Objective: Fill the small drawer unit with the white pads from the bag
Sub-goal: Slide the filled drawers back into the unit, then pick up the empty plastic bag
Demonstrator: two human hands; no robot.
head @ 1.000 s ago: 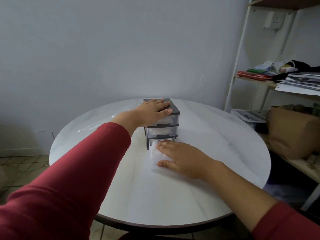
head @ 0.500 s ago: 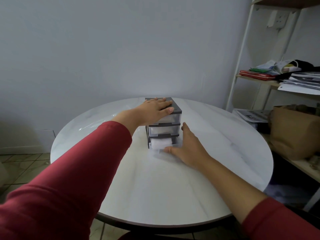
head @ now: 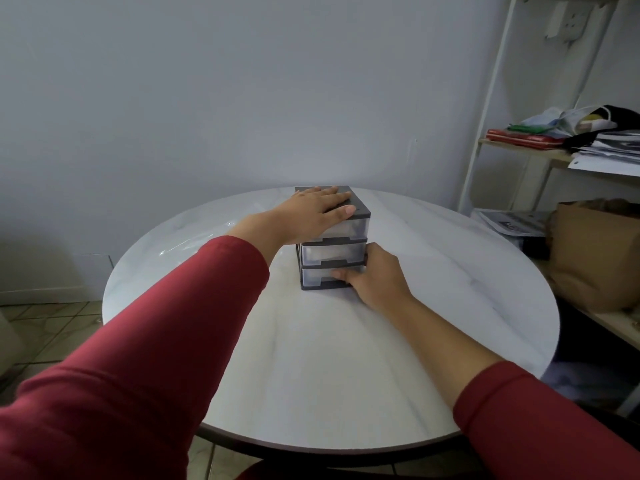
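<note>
The small drawer unit (head: 332, 252), dark grey with three translucent drawers, stands at the middle of the round white table (head: 311, 358). My left hand (head: 311, 213) lies flat on its top with straight fingers. My right hand (head: 377, 278) is at the unit's lower right corner. Its thumb presses the front of the bottom drawer (head: 317, 277) and its fingers lie along the unit's right side. All three drawers sit flush in the frame. The pads show only as a pale blur behind the drawer fronts. A clear plastic bag (head: 180, 244) lies flat on the table to the left.
A white shelf rack (head: 485, 133) stands at the right with stacked papers and cloth (head: 588, 133). A brown paper bag (head: 595, 258) and printed sheets (head: 512, 221) sit on its lower shelf, close to the table's right edge. A wall runs behind the table.
My right hand pressed the white pads down in the open bottom drawer, then pushed the drawer in. The drawer is now closed. My left hand stayed on the unit's top.
</note>
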